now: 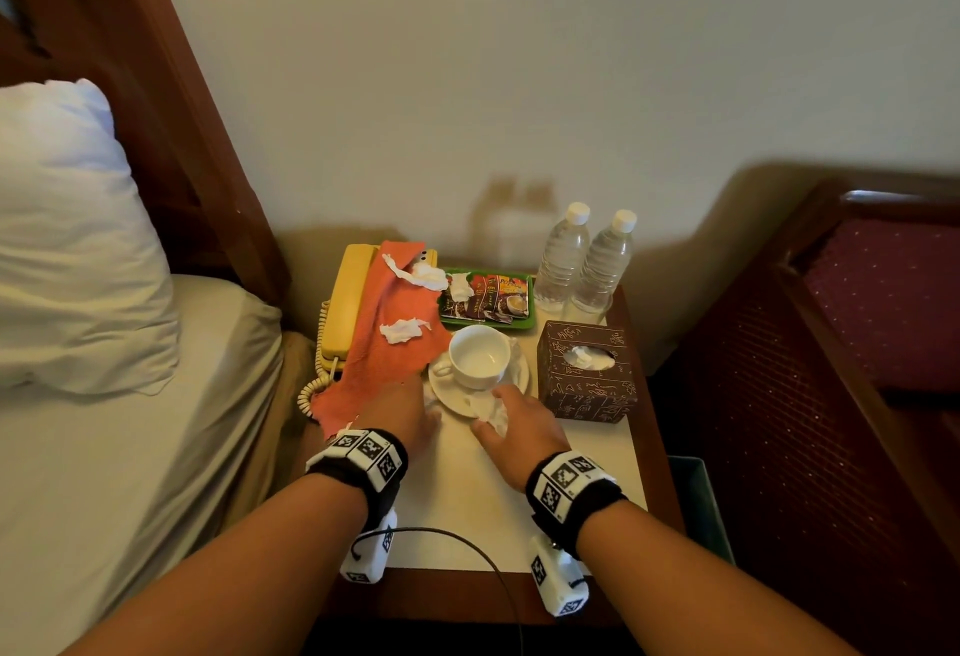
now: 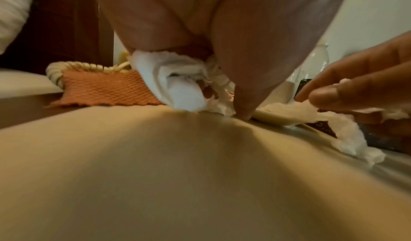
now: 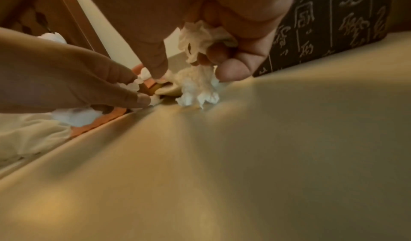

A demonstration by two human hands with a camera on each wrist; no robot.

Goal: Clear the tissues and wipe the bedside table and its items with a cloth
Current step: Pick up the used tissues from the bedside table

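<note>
On the bedside table (image 1: 467,499), my left hand (image 1: 415,414) grips a crumpled white tissue (image 2: 177,81) at the near corner of the orange cloth (image 1: 384,343). Beside it, my right hand (image 1: 511,419) pinches another tissue (image 1: 488,411) at the front rim of the saucer (image 1: 511,385); this tissue (image 3: 200,39) hangs from the curled fingers down to the tabletop. Two more crumpled tissues (image 1: 402,330) (image 1: 423,275) lie on the cloth, which is draped over a yellow phone (image 1: 345,302). A further tissue (image 1: 460,286) sits in the green tray (image 1: 527,323).
A white cup (image 1: 478,356) stands on the saucer. A dark patterned tissue box (image 1: 587,380) is just right of my right hand, with two water bottles (image 1: 561,260) behind it. A bed and pillow (image 1: 67,240) lie left; a bin (image 1: 696,499) stands right of the table.
</note>
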